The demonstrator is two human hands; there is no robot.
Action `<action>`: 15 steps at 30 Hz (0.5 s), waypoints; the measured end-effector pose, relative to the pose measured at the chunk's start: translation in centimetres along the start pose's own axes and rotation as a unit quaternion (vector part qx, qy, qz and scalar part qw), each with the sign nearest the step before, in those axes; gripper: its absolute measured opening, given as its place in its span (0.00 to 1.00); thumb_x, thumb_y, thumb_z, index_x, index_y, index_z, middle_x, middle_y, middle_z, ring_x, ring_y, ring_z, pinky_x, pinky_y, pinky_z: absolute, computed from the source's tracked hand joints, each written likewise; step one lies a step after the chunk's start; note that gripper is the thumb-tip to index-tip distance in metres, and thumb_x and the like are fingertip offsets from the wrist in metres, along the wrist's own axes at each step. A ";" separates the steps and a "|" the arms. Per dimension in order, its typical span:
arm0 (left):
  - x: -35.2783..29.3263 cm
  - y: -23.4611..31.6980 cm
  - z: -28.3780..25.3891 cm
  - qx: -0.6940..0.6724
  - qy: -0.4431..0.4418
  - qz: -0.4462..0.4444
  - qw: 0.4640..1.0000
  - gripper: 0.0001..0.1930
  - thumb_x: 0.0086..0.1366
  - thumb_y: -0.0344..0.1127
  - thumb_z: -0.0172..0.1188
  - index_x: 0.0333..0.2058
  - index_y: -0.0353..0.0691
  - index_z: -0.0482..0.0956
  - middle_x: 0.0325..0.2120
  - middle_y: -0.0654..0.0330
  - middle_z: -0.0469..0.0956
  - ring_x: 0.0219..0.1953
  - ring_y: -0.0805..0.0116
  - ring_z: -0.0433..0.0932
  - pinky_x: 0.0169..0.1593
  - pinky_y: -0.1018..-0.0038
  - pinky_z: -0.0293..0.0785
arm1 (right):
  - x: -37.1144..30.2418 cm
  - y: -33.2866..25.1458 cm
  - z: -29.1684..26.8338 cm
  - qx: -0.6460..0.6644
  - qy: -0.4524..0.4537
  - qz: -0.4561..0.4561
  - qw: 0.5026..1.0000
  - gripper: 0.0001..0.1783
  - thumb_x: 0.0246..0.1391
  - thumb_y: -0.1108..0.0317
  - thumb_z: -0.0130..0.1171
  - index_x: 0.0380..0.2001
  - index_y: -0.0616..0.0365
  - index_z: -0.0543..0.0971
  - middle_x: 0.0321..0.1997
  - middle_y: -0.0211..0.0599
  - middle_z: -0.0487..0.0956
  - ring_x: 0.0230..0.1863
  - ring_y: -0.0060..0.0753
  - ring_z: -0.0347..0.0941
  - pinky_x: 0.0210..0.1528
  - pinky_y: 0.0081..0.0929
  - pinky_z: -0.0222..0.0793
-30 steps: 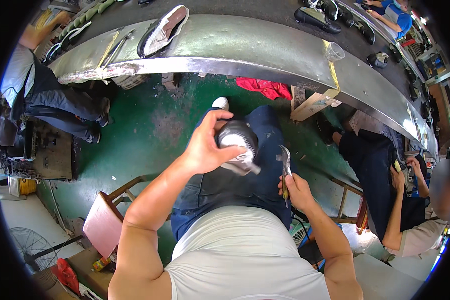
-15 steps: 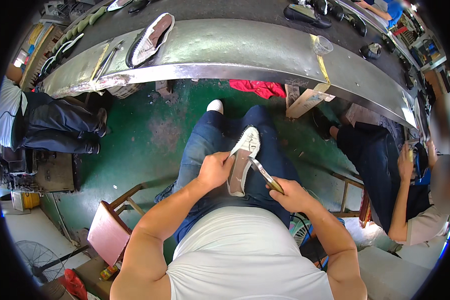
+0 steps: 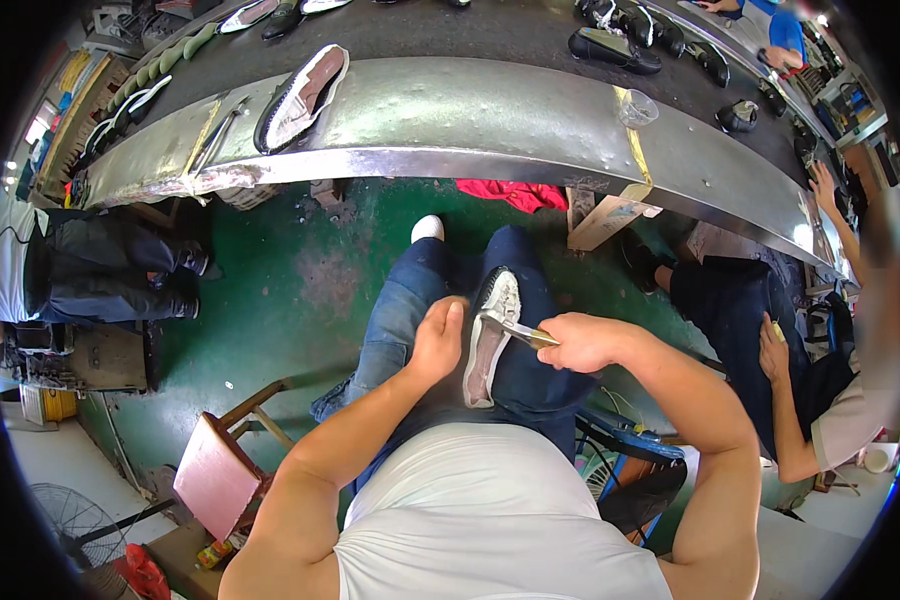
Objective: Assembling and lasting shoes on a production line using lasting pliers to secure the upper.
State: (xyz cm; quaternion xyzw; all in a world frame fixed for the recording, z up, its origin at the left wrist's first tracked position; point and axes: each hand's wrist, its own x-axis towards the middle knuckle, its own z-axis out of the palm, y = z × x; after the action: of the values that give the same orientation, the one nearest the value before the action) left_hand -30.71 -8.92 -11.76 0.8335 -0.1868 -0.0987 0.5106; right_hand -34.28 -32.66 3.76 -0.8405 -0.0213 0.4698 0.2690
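Observation:
A black shoe upper on its last point(image 3: 486, 360) lies sole-up across my thighs, with its toe pointing away from me. Its brown insole shows inside a whitish folded margin. My left hand point(image 3: 438, 338) is closed at the shoe's left side; its fingertips are partly hidden. In my right hand point(image 3: 582, 342) is a pincer-like metal tool point(image 3: 518, 332) with a yellowish handle. The tool's metal head touches or lies just over the forward part of the insole from the right.
Ahead runs a metal-edged bench point(image 3: 450, 110) bearing another sole-up shoe point(image 3: 305, 98), a clear cup point(image 3: 638, 108) and several black shoes. A pink-seated stool point(image 3: 215, 475) stands at left. People sit on both sides. Red cloth point(image 3: 510, 194) lies under the bench.
The shoe has turned more upright and slid slightly toward me. My right hand has risen, swinging the tool flatter across the insole. My left hand has shifted to the shoe's side.

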 end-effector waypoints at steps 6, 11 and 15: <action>0.0 -1.0 1.1 -0.422 -0.134 -0.295 0.847 0.28 0.80 0.51 0.30 0.65 0.37 0.63 0.59 0.55 0.71 0.62 0.64 0.67 0.67 0.70 0.62 | 1.7 -0.2 0.8 -0.089 0.080 -0.056 0.991 0.16 0.64 0.59 0.55 0.38 0.64 0.78 0.36 0.57 0.81 0.41 0.60 0.78 0.45 0.51 0.72; 0.1 -1.1 -0.3 -0.535 -0.143 -0.286 0.782 0.27 0.79 0.53 0.35 0.67 0.43 0.60 0.61 0.59 0.69 0.62 0.67 0.67 0.67 0.67 0.62 | 4.1 1.5 5.7 0.062 0.181 -0.093 0.977 0.13 0.60 0.61 0.58 0.35 0.62 0.77 0.30 0.55 0.80 0.35 0.62 0.77 0.39 0.51 0.71; 0.7 -2.3 -0.3 -0.521 -0.164 -0.257 0.797 0.34 0.76 0.54 0.46 0.71 0.40 0.50 0.65 0.57 0.63 0.66 0.65 0.61 0.69 0.66 0.57 | 6.0 1.2 11.3 0.184 0.316 -0.094 0.926 0.14 0.59 0.61 0.60 0.37 0.64 0.76 0.30 0.54 0.79 0.33 0.62 0.77 0.37 0.49 0.71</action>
State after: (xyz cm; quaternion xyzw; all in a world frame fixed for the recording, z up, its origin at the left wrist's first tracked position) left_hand -29.46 -8.06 -13.60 0.4302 0.0329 -0.4442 0.7852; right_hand -40.29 -27.09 -6.16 -0.8750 0.0725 0.1483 0.4552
